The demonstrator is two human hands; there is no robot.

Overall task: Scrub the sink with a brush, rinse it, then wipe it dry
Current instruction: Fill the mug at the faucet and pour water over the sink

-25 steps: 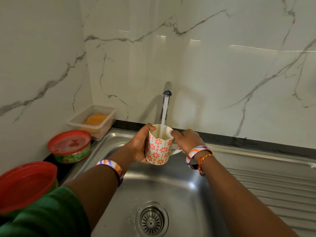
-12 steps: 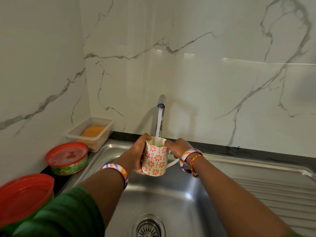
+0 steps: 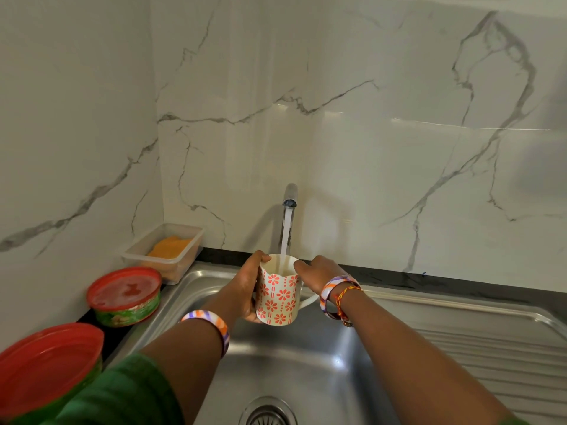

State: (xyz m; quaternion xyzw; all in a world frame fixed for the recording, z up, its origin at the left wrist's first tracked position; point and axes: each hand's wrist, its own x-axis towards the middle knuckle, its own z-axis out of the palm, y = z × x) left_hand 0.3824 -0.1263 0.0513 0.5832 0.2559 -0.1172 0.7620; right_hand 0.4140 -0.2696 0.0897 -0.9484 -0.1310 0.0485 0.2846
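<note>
Marble wall, steel sink point(image 3: 306, 372) — mug point(image 3: 277, 291) upright under tap point(image 3: 290, 197), left hand point(image 3: 245, 289) fingers wrapped round it; right hand point(image 3: 319, 276) fingers pinching rim, equally near.

No legible text, brand, number or sign found. The mug point(image 3: 277, 297) bears only a red flower-and-dash pattern. The green printed band on the red-lidded tub point(image 3: 126, 297) is too blurred to read. The clear container point(image 3: 165, 250) carries no visible label.
</note>
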